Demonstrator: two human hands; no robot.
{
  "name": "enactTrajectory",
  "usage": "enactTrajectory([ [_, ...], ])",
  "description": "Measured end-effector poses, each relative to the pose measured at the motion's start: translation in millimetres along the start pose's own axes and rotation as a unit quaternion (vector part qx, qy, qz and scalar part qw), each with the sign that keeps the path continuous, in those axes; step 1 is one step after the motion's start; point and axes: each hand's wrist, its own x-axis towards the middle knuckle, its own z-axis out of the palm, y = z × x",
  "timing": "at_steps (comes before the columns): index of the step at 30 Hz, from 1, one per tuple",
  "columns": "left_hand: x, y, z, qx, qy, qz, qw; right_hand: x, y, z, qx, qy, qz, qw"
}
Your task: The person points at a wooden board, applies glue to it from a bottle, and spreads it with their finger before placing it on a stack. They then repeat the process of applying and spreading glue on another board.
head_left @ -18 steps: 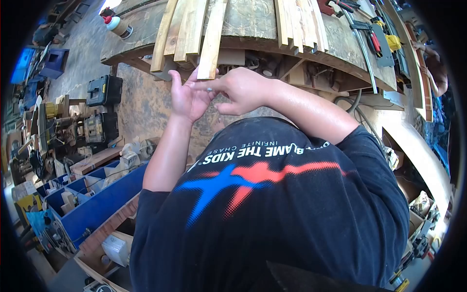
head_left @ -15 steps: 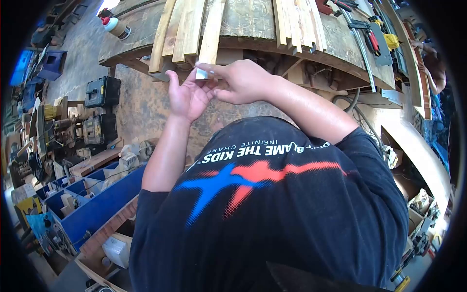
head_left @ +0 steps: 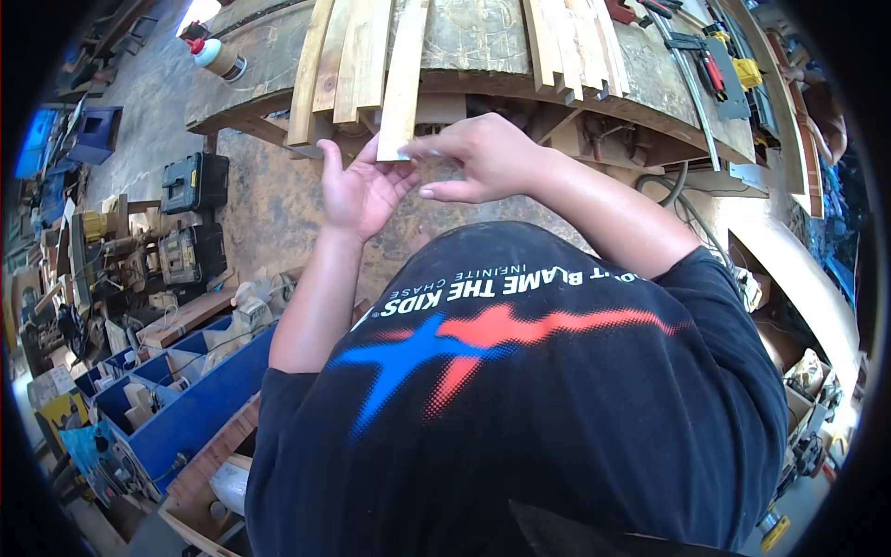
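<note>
My left hand [head_left: 357,190] is raised palm up with its fingers spread, just below the front edge of the workbench [head_left: 483,42]. My right hand [head_left: 483,158] reaches across from the right. Its index fingertip touches the fingertips of my left hand, and its thumb stays apart beneath. I see nothing held in either hand. Both hands hover right under the overhanging end of a pale wooden plank [head_left: 404,79], one of several planks lying on the bench. My black printed T-shirt fills the lower half of the view.
A glue bottle [head_left: 215,58] stands at the bench's left end, and clamps [head_left: 715,70] lie at its right. Black tool cases [head_left: 195,181] and blue bins [head_left: 186,390] sit on the floor to the left. Another person's arm [head_left: 826,121] shows at the far right.
My right hand has shifted slightly right and up, its index finger moving from my left palm to the fingertips. My left hand has barely moved.
</note>
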Motion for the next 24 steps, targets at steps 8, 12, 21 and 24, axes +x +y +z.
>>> enactTrajectory([
  [8,-1,7,-4,0.008,-0.010,-0.009,1.000,6,1,2,0.010,-0.017,-0.016,1.000],
  [12,1,6,-3,0.018,0.007,-0.017,1.000,6,12,-1,-0.075,-0.130,0.009,0.989],
  [21,3,6,-10,0.012,-0.009,-0.036,0.999,-1,16,11,-0.151,-0.078,0.040,0.985],
  [24,1,2,-5,-0.003,0.025,-0.038,0.999,2,23,7,-0.166,-0.020,0.086,0.982],
])
